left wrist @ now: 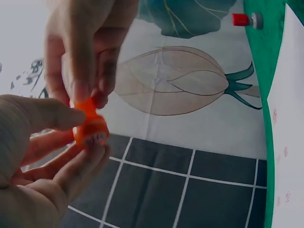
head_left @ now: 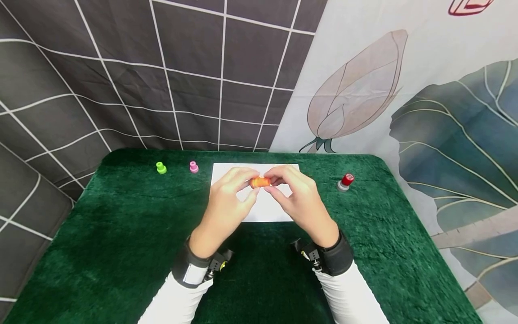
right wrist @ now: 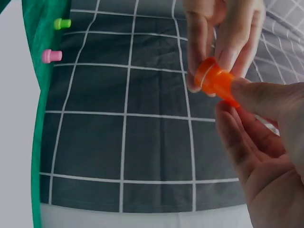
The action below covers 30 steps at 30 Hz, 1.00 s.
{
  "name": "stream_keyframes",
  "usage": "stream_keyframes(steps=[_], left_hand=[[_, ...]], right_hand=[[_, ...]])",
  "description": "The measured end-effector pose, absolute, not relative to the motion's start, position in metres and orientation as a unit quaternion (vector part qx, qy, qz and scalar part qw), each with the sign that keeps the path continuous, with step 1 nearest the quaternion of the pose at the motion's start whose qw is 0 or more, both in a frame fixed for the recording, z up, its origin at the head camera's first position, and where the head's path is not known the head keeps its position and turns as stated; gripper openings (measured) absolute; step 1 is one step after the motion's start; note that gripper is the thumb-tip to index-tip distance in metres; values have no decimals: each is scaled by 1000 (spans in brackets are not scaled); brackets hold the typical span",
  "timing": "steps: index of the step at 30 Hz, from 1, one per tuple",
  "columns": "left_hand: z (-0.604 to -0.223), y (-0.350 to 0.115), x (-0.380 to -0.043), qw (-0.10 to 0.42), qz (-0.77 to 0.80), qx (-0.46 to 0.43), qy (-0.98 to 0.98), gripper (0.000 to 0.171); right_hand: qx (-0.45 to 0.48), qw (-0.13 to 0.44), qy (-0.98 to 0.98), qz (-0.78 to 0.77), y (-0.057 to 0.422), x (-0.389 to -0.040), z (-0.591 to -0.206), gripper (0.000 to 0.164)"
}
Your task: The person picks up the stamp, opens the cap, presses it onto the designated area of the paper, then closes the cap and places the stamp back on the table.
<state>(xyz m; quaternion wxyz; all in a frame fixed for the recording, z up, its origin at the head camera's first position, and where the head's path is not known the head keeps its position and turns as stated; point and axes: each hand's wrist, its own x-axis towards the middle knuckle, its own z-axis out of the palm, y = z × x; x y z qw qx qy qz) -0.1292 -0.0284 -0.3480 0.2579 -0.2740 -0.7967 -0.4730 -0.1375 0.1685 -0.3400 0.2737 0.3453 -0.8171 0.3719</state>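
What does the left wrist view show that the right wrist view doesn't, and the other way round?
Only the left wrist view shows the red-and-grey piece, the printed flower bud and small red marks on the white sheet.

Only the right wrist view shows the lime-green piece and the pink piece.

Both show the orange piece held between the left hand and right hand, the sheet, green cloth and dark grid backdrop.

Dim wrist views (head view bright)
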Motion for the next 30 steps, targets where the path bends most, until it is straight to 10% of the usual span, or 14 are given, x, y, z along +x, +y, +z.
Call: stream_keyframes(steps=[12,30], left_hand=[[-351,-15,-120,327,-390,-247,-825,29],[-358,-64,-141,248,-371,-147,-883,23]], right_hand=[[344,323,-827,306,156,-128,-337,31],[322,233,-886,238,198,-144,-335,32]])
